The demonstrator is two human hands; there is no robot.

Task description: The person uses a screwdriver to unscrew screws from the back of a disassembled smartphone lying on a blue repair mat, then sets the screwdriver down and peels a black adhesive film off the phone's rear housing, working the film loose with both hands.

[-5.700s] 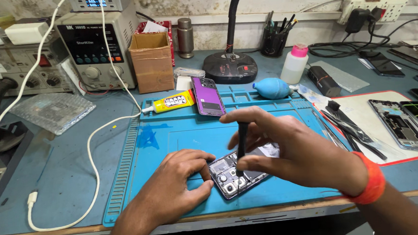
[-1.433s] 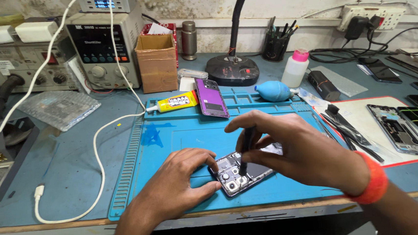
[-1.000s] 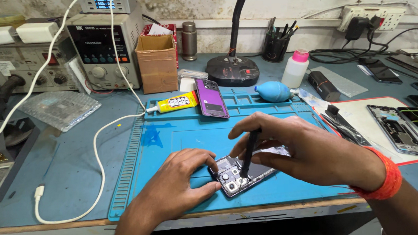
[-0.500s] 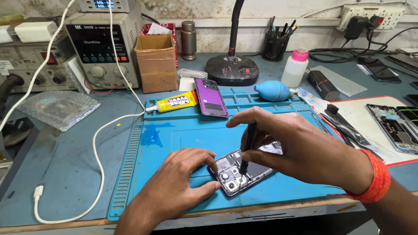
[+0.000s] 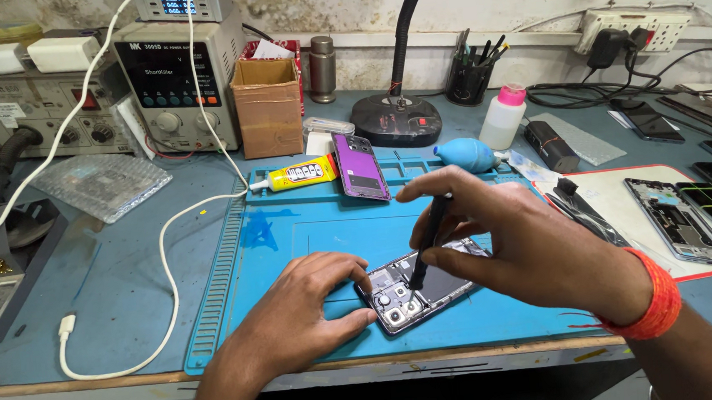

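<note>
My left hand [image 5: 305, 312] presses the opened phone [image 5: 420, 286] flat on the blue mat [image 5: 291, 229]; its long axis runs lower-left to upper-right. My right hand [image 5: 526, 242] pinches a black tool [image 5: 427, 241], tip down on the phone. A black cup [image 5: 466, 84] holds pens.

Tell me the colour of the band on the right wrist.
The wristband is orange-red, seen in the head view.

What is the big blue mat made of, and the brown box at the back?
The blue mat looks like soft rubber or silicone: matte, with moulded ridges and small trays along its edges. The brown box looks like plain cardboard: dull, with straight folded walls and an open top. Neither can be told for sure by sight.
</note>
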